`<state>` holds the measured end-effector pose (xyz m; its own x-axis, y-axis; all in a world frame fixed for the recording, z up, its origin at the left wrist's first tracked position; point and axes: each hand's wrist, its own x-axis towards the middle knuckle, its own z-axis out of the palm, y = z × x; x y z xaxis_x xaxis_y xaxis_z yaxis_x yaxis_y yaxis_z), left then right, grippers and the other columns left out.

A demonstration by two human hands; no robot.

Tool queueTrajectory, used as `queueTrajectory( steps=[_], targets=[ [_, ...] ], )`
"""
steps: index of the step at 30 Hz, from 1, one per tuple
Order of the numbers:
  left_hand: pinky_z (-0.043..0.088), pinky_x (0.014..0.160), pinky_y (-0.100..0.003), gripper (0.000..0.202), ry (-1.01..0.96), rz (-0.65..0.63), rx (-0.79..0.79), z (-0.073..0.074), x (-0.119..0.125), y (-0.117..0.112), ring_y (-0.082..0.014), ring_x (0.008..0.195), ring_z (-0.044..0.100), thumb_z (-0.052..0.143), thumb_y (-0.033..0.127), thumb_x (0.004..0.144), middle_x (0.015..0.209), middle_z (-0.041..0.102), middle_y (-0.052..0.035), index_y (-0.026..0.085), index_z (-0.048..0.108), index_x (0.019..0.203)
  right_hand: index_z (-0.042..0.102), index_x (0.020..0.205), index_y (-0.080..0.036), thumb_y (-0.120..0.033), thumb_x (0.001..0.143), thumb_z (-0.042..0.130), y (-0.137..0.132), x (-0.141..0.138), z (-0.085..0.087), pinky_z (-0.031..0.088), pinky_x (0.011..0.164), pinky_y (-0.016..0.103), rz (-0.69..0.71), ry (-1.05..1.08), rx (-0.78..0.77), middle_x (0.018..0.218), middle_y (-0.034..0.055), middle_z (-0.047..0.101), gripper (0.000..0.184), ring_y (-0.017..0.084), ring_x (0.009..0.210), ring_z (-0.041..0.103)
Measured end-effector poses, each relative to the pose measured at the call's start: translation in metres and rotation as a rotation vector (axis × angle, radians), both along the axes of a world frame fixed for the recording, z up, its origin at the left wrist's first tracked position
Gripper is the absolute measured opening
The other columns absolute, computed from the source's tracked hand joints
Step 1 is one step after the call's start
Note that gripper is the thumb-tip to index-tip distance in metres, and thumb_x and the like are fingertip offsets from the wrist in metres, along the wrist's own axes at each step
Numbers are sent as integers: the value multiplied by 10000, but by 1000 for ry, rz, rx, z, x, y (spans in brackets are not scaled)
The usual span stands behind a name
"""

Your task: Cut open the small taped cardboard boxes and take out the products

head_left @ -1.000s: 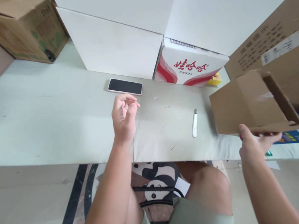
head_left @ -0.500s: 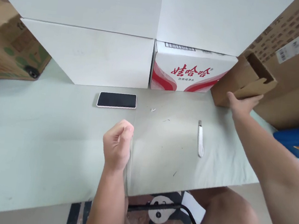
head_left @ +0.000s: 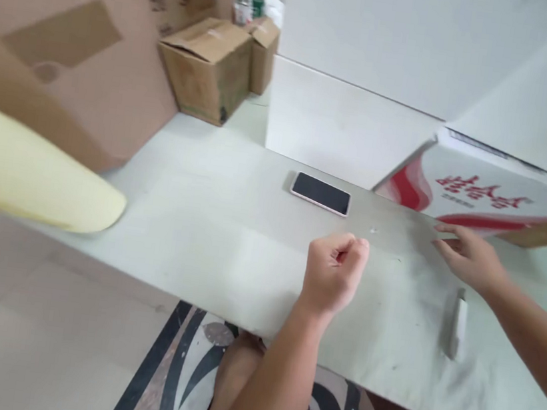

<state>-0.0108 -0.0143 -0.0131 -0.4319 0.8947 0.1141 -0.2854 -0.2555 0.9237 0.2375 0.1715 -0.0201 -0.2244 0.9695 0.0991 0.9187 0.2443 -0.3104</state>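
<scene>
My left hand (head_left: 333, 275) hovers over the pale table (head_left: 210, 223) as a loose fist with nothing seen in it. A black phone (head_left: 321, 193) lies flat just beyond it. My right hand (head_left: 468, 256) is stretched out flat with fingers apart, low over the table in front of the red-and-white carton (head_left: 486, 196). A white utility knife (head_left: 459, 322) lies on the table just beside my right wrist.
A pale yellow curved foam piece (head_left: 30, 173) lies at the left edge. Brown cardboard boxes (head_left: 206, 65) stand at the back left, a big brown carton (head_left: 74, 37) beside them. White boxes (head_left: 355, 121) line the back. Tiled floor shows below the table.
The view has swung left. My right hand has let go of the small cardboard box and come back down to the table in front of the red-and-white carton. My left fist stays put.
</scene>
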Motion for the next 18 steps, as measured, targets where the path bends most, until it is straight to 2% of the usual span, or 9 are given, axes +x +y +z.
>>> queueTrajectory(
  steps=[2, 5, 7, 10, 12, 14, 16, 18],
  targets=[
    [151, 508, -290, 481, -112, 68, -69, -1, -16, -10, -83, 541, 157, 547, 314, 889, 573, 160, 60, 227, 178, 592, 658, 980, -270, -179, 805, 673, -12, -52, 5, 554, 723, 351, 162, 66, 0, 1063, 116, 740, 197, 226, 844, 741],
    [113, 511, -284, 478, -280, 199, -107, -6, -42, -20, -71, 542, 123, 562, 282, 847, 594, 122, 57, 224, 149, 614, 677, 1052, -276, -271, 850, 599, -24, -147, 3, 571, 708, 358, 401, 122, 39, 1092, 116, 710, 217, 233, 893, 729],
    [99, 511, -277, 474, -377, 275, -110, -10, -58, -22, -65, 539, 112, 570, 271, 837, 599, 113, 59, 224, 147, 631, 692, 1100, -267, -293, 862, 570, -27, -221, -2, 601, 778, 391, 555, 148, 75, 1092, 108, 697, 268, 238, 922, 719],
    [92, 506, -274, 441, -458, 365, -130, -14, -78, -20, -63, 529, 115, 542, 239, 832, 572, 123, 61, 223, 158, 615, 680, 1227, -239, -264, 869, 569, -24, -341, -6, 604, 954, 484, 780, 152, 189, 1228, 134, 663, 376, 279, 1062, 698],
    [90, 502, -275, 424, -495, 384, -156, -15, -89, -18, -63, 520, 118, 520, 211, 816, 548, 126, 61, 221, 166, 584, 624, 1361, -215, -238, 882, 582, -18, -419, -2, 555, 1065, 537, 825, 90, 255, 1369, 168, 601, 481, 325, 1233, 634],
    [84, 500, -275, 416, -538, 369, -176, -15, -100, -18, -63, 520, 115, 515, 191, 796, 541, 120, 59, 218, 173, 560, 534, 1473, -198, -202, 894, 595, -7, -488, 6, 477, 1152, 586, 796, 40, 288, 1489, 185, 514, 583, 354, 1378, 527],
    [74, 505, -276, 413, -586, 348, -192, -15, -111, -19, -62, 526, 105, 521, 185, 784, 553, 109, 59, 218, 180, 554, 466, 1523, -199, -189, 905, 621, 7, -540, 14, 397, 1185, 652, 745, 56, 311, 1588, 193, 415, 638, 374, 1459, 424],
    [68, 516, -276, 424, -641, 340, -209, -16, -120, -20, -59, 529, 99, 544, 194, 791, 566, 102, 62, 221, 186, 565, 456, 1522, -181, -223, 890, 692, 22, -574, 18, 330, 1182, 710, 730, 98, 323, 1659, 215, 314, 676, 406, 1510, 338]
  ],
)
